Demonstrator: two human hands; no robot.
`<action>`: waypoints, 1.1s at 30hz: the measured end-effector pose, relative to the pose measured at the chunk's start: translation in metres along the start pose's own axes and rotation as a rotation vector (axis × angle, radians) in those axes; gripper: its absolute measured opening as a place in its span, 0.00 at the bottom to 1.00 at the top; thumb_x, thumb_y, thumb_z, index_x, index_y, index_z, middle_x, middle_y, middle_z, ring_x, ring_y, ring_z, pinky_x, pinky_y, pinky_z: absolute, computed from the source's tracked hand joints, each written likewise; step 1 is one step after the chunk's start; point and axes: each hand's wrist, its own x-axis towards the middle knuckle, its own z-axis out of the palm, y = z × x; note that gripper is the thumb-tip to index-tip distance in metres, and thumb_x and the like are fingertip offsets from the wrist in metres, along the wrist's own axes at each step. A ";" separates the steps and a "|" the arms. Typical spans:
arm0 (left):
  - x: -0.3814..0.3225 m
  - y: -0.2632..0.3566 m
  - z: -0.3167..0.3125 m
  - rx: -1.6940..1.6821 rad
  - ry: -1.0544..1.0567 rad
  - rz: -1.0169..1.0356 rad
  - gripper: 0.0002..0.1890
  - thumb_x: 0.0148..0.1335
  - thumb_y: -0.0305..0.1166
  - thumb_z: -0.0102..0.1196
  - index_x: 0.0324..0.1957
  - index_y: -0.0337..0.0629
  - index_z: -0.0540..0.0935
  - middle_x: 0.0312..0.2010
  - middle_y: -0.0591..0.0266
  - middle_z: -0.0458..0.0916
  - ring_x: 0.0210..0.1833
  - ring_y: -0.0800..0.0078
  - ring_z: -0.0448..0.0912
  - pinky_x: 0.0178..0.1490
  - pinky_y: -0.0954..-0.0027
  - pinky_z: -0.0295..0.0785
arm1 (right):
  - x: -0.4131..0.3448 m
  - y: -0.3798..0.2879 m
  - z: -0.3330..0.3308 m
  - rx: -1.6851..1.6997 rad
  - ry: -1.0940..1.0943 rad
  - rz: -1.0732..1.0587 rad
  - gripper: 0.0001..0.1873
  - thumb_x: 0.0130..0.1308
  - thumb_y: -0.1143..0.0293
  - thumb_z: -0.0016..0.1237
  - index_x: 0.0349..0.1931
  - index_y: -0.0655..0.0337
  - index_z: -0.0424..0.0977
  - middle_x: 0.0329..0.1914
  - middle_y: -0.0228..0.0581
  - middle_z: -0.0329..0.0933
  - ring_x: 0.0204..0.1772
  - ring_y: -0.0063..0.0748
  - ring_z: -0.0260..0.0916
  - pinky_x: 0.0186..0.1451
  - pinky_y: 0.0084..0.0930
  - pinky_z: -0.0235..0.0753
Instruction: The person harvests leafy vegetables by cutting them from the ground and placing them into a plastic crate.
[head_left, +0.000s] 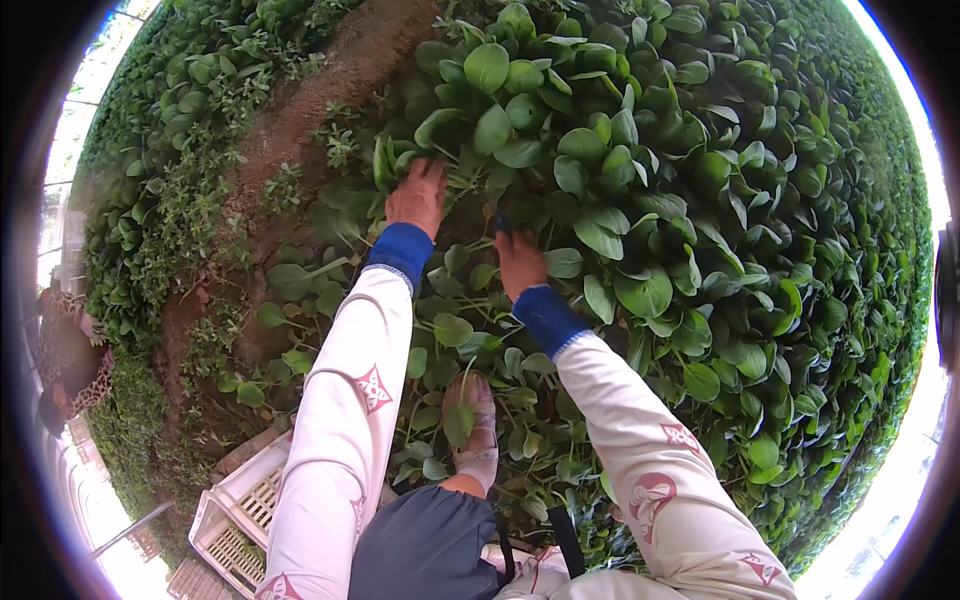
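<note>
My left hand (417, 196) reaches to the base of a leafy green plant (384, 161), its fingers partly hidden among the leaves; whether it grips a stem is unclear. To its right and a little lower, my right hand (519, 259) is low among the stems, with a small dark object (502, 223) at its fingertips, too hidden to name. Dense, round-leaved greens (493, 127) stand beyond both hands. Flattened or loose leaves (452, 328) lie between my forearms, around my shoe (472, 420).
A pale plastic crate (244, 487) with slotted walls sits at the lower left. A strip of bare soil (300, 112) runs along the left, with low weeds (217, 202) beside it. Another person (71, 352) in patterned clothing is at the far left edge.
</note>
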 end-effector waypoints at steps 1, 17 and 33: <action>0.000 -0.007 0.003 -0.012 0.002 -0.036 0.14 0.59 0.31 0.51 0.48 0.47 0.77 0.50 0.57 0.72 0.44 0.51 0.76 0.44 0.54 0.72 | 0.007 -0.009 0.004 -0.038 -0.006 -0.014 0.21 0.69 0.52 0.34 0.38 0.62 0.71 0.33 0.52 0.77 0.36 0.59 0.73 0.39 0.49 0.72; -0.001 -0.017 0.010 -0.050 -0.004 -0.243 0.09 0.54 0.28 0.56 0.38 0.46 0.81 0.43 0.54 0.75 0.42 0.49 0.77 0.44 0.54 0.71 | 0.040 -0.055 0.030 -0.340 -0.300 -0.008 0.11 0.64 0.66 0.39 0.42 0.54 0.74 0.41 0.44 0.77 0.46 0.44 0.76 0.43 0.37 0.77; -0.065 0.025 -0.021 -0.733 0.086 -0.302 0.07 0.58 0.24 0.56 0.40 0.37 0.79 0.38 0.53 0.77 0.40 0.61 0.76 0.43 0.67 0.70 | 0.009 -0.063 -0.021 1.399 -0.154 0.313 0.20 0.66 0.50 0.46 0.45 0.57 0.68 0.15 0.20 0.57 0.13 0.12 0.47 0.15 0.12 0.44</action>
